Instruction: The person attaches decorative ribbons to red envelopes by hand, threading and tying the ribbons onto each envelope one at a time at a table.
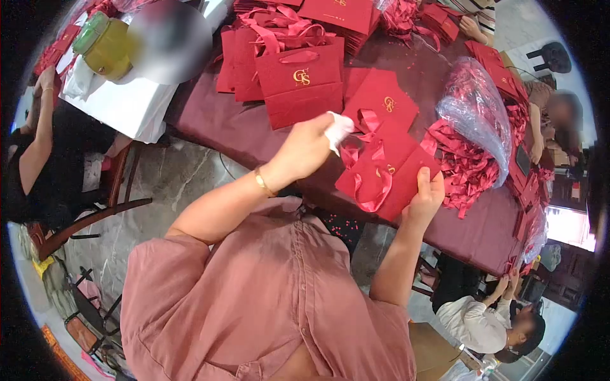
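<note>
My right hand [424, 195] grips the side of a red paper gift bag [406, 159] with a gold monogram, partly covered by its looped ribbon handle [375, 184]. Curled close to the bag's left side, my left hand [305, 149] has a crumpled white cloth or tissue [338, 132] at its fingertips. Whether those fingers also pinch a ribbon is hidden. Just beyond lies another red gift bag [387, 101] with the same gold letters. A bag with its ribbon handle attached [300, 82] leans on a stack further left.
A clear plastic sack [473, 108] spills red ribbons [460, 165] on the right of the dark red tablecloth [222, 120]. More stacked bags [337, 16] stand at the back. A green-lidded jar [105, 47] is at upper left. Co-workers sit around the table.
</note>
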The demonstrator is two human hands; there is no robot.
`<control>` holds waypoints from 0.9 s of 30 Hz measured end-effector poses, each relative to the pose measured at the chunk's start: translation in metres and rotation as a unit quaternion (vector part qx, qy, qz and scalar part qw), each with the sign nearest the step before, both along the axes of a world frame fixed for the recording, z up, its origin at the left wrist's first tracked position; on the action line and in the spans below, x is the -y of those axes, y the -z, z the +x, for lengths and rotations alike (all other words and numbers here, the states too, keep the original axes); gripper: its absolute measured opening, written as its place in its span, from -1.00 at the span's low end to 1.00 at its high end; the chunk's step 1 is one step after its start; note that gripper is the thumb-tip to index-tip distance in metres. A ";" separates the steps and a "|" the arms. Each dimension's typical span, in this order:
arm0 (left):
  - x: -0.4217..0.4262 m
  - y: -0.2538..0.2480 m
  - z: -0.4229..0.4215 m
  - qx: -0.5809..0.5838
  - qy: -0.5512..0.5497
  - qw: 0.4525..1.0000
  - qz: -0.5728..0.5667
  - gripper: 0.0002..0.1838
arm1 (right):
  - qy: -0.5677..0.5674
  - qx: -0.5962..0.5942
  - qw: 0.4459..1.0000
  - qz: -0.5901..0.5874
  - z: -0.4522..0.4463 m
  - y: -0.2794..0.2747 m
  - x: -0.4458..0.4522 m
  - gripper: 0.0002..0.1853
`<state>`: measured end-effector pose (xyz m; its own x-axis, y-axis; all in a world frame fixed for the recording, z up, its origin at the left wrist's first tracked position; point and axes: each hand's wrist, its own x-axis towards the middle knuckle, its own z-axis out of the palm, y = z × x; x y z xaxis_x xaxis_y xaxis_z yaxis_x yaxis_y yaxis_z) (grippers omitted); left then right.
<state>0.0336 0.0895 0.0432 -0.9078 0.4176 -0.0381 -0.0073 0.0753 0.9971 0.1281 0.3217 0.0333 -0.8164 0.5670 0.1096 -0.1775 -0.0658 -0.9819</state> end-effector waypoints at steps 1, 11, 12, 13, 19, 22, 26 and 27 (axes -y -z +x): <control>-0.006 0.008 0.000 -0.041 0.002 0.999 -0.020 -0.65 | -0.001 0.000 1.000 -0.001 -0.001 0.000 0.001 -0.77; -0.007 0.005 -0.007 -0.101 -0.052 0.993 0.021 -0.82 | 0.012 0.002 1.000 -0.007 0.007 -0.007 -0.005 -0.78; 0.004 0.008 -0.021 -0.111 -0.099 0.989 0.012 -0.82 | 0.032 0.000 0.999 -0.001 0.010 -0.007 -0.013 -0.78; 0.021 -0.006 -0.030 -0.141 -0.065 0.988 -0.010 -0.82 | 0.024 -0.009 1.000 0.006 0.011 -0.017 -0.015 -0.78; 0.056 -0.034 -0.037 -0.096 -0.125 0.985 0.069 -0.79 | 0.009 -0.065 0.993 -0.094 -0.012 -0.036 0.015 -0.74; 0.069 -0.049 -0.035 -0.285 -0.243 0.926 0.048 -0.64 | -0.072 -0.031 0.975 -0.207 -0.026 -0.029 0.041 -0.66; 0.067 -0.035 -0.019 -0.455 -0.220 0.854 -0.125 -0.45 | -0.218 0.229 0.948 -0.028 -0.044 0.000 0.079 -0.39; 0.063 -0.029 -0.017 -0.501 -0.177 0.827 -0.180 -0.44 | -0.194 0.246 0.948 0.052 -0.045 0.009 0.077 -0.42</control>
